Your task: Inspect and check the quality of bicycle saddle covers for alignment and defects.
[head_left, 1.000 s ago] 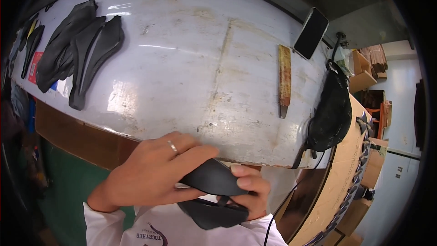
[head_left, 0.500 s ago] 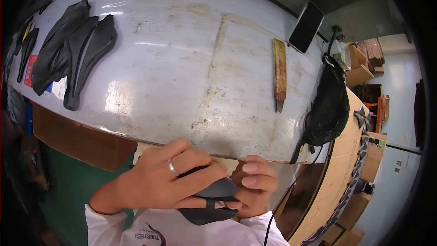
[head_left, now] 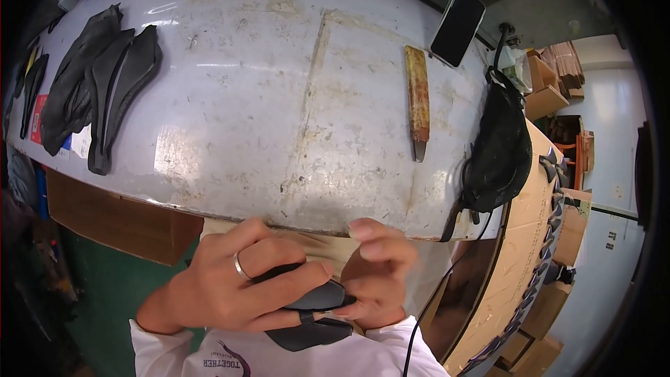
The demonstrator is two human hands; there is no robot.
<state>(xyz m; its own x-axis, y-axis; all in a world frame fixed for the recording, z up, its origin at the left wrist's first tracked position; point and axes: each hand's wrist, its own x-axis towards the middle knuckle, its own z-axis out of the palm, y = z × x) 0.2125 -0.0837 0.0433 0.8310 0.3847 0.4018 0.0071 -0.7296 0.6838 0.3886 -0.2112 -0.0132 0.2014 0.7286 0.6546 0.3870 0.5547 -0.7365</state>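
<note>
A dark grey bicycle saddle [head_left: 317,298], by its shape, is held low in front of my chest, just off the table's near edge. Over its left part my left hand [head_left: 244,279] is closed, with a ring on one finger and the fingers wrapped across the top. The saddle's lower half shows below these fingers, a narrow gap between. My right hand [head_left: 380,272] closes on the right end with its lower fingers, while the upper fingers curl above it. Where the right fingertips meet the saddle is partly hidden, and its underside cannot be seen.
On the worn white table [head_left: 230,98] lie dark saddle-shaped pieces [head_left: 129,91] at left. At right are a tape-wrapped blade tool [head_left: 418,94], a phone [head_left: 458,26] and a black mesh bundle [head_left: 499,150]. A cardboard box [head_left: 118,220] stands below; dark pieces line a carton [head_left: 513,265] at right.
The whole view has shifted slightly, so the table things appear farther up and left. The right hand has turned a little, its fingers more curled. Both hands keep hold of the saddle.
</note>
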